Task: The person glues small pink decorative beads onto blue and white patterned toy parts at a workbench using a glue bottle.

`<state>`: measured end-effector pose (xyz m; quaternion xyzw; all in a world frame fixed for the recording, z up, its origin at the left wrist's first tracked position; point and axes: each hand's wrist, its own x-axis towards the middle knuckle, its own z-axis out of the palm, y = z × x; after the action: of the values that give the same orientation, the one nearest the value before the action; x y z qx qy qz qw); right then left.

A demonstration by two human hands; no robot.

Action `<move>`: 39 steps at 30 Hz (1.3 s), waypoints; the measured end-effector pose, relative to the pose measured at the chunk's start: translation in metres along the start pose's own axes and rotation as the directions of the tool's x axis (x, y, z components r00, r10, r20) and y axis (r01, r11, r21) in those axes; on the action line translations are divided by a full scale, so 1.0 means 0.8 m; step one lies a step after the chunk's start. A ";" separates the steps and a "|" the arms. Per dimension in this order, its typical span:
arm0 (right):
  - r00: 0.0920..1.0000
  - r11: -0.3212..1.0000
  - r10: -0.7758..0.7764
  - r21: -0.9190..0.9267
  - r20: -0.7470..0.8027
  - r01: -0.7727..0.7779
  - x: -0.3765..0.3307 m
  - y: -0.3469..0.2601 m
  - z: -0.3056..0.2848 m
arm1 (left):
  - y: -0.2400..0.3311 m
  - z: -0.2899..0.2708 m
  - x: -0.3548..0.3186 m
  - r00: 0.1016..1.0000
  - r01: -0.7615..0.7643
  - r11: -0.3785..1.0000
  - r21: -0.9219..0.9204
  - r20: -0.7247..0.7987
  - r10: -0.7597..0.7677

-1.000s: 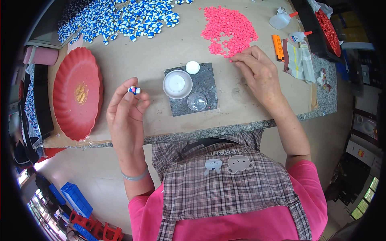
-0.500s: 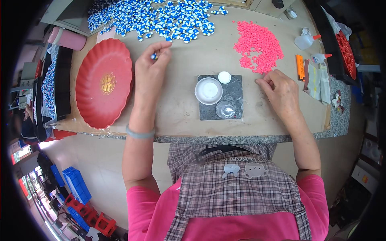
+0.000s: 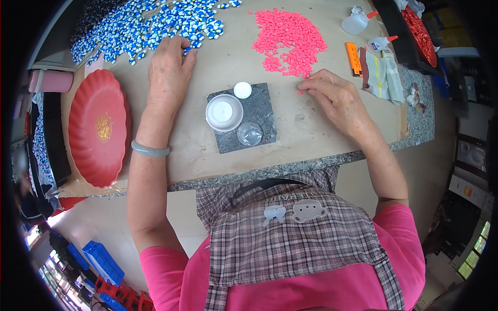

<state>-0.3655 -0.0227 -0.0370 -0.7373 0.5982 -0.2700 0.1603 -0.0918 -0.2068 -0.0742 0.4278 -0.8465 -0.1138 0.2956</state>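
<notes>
My left hand [image 3: 168,72] is at the near edge of a heap of small blue-and-white pieces [image 3: 179,23]. Its fingers are curled, with a blue-and-white piece [image 3: 185,51] between thumb and fingertips. Just below the pile of small pink pieces [image 3: 288,39] is my right hand [image 3: 337,101], its thumb and fingers drawn together. One loose pink piece [image 3: 300,93] shows at those fingertips; what they pinch, if anything, is hidden. Between the hands, a dark stone slab [image 3: 259,103] carries a white dish [image 3: 224,112], a small clear cup [image 3: 250,133] and a white round lid-like thing [image 3: 242,90].
A red scalloped tray [image 3: 98,155] lies at the left, near a pink cylinder [image 3: 52,81]. Two glue bottles [image 3: 355,24], an orange box [image 3: 354,59] and a crumpled packet [image 3: 378,78] are on the right. A black bin of red pieces [image 3: 419,39] stands beyond them.
The whole view has shifted and turned slightly. My left hand has moved up to the blue-and-white heap. A single pink piece now shows apart from the pile at my right fingertips.
</notes>
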 end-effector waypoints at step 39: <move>0.908 0.480 0.204 0.771 0.366 -0.419 0.028 -0.043 0.013 | 0.086 -0.076 -0.120 0.770 0.483 0.162 -0.860 0.329 -0.547</move>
<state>-0.3293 -0.0373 -0.0215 -0.4737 0.4979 -0.4027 0.6046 -0.0565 -0.0850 -0.0335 0.4521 -0.4288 -0.6416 0.4473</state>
